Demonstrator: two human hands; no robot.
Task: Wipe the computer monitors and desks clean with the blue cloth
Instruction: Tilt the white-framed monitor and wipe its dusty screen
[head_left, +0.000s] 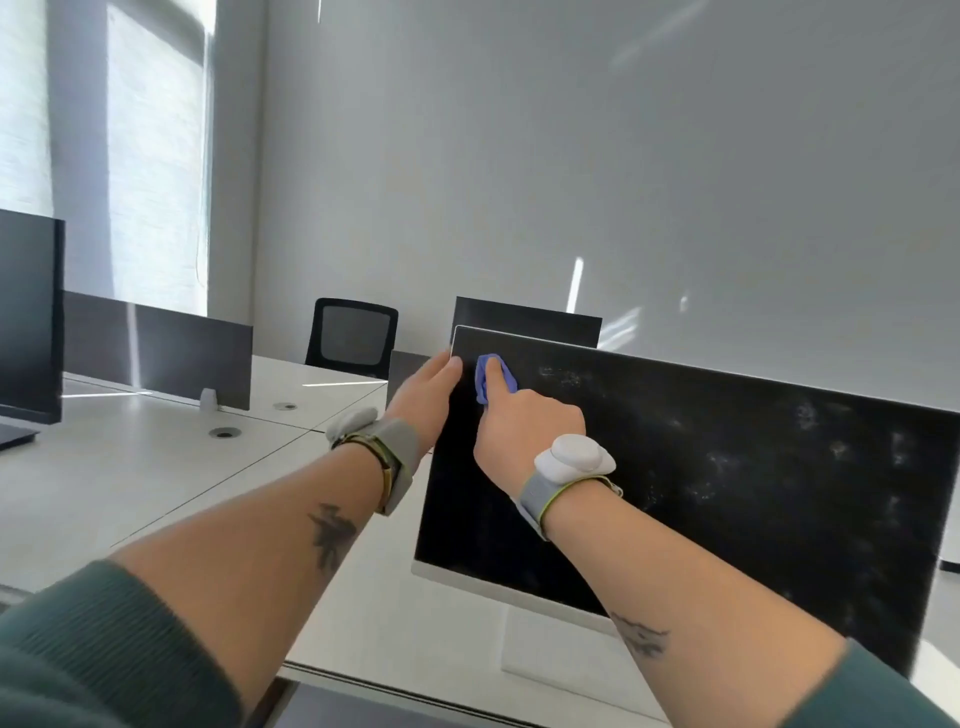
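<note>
A white-framed monitor (727, 467) with a dark, smudged screen stands tilted on the white desk (156, 467) in front of me. My right hand (524, 426) grips a bunched blue cloth (493, 376) and presses it against the screen near its upper left corner. My left hand (428, 395) grips the monitor's left edge just beside the cloth, fingers wrapped behind the frame. The screen's left part looks darker than the smeared right part.
A second dark monitor (28, 317) stands at the far left. Dark divider panels (156, 353) run along the desk's middle. A black mesh chair (353, 338) and another dark panel (524, 317) sit behind, before a grey wall.
</note>
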